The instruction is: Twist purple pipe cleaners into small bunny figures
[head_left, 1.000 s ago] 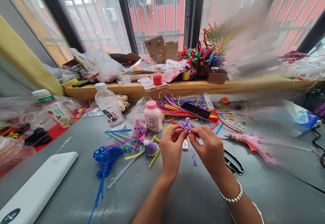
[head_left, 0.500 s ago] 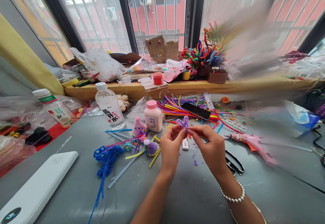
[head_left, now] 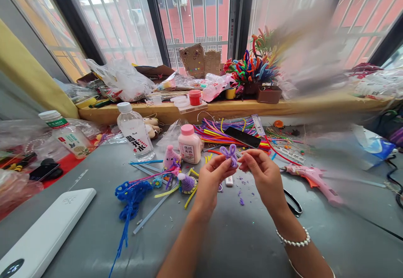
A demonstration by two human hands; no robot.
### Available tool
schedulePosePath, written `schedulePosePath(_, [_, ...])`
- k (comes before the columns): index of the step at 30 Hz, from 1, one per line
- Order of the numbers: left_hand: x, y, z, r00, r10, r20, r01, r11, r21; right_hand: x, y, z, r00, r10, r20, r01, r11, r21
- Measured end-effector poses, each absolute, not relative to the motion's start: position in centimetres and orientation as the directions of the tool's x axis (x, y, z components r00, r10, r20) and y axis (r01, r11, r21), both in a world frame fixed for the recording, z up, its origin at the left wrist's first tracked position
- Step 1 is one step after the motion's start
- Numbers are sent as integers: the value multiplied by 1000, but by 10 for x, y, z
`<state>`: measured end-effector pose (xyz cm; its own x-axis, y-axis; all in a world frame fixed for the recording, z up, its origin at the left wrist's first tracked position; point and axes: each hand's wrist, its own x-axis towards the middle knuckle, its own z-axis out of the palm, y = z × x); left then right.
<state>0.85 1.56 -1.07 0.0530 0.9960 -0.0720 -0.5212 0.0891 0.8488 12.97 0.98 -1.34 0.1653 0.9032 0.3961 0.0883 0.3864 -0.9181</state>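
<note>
A small purple pipe-cleaner flower with looped petals stands up between the thumb and fingers of my left hand. Just right of it, my right hand is closed in a loose pinch, its fingertips slightly apart from the petals. Whatever may be between those fingertips is too small to make out. Purple fluff scraps lie on the grey table below. Left of my hands sit a pink pipe-cleaner figure and a purple cone-shaped one. Partly behind my right forearm lie black-handled scissors.
Right of my hands lies a pink glue gun. A black phone rests on bundled colourful pipe cleaners. A pink-capped bottle, a clear bottle, blue yarn-like pieces and a white power bank stand or lie leftward.
My right hand has come off the flower and shifted slightly right. The flower, still in my left hand, has turned so that its loops show more openly.
</note>
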Motion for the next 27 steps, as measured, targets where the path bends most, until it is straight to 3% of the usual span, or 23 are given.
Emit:
schedulePosePath(8, [3, 16, -9, 192, 972, -137, -561, 224, 797, 141, 17, -11, -205, 916, 345, 157, 379, -912])
schedulePosePath(16, [2, 17, -9, 167, 973, -158, -531, 224, 817, 144, 15, -8, -197, 906, 373, 220, 412, -884])
schedulePosePath(27, [-3, 18, -11, 195, 966, -172, -455, 244, 856, 145, 16, -10, -191, 967, 169, -53, 162, -985])
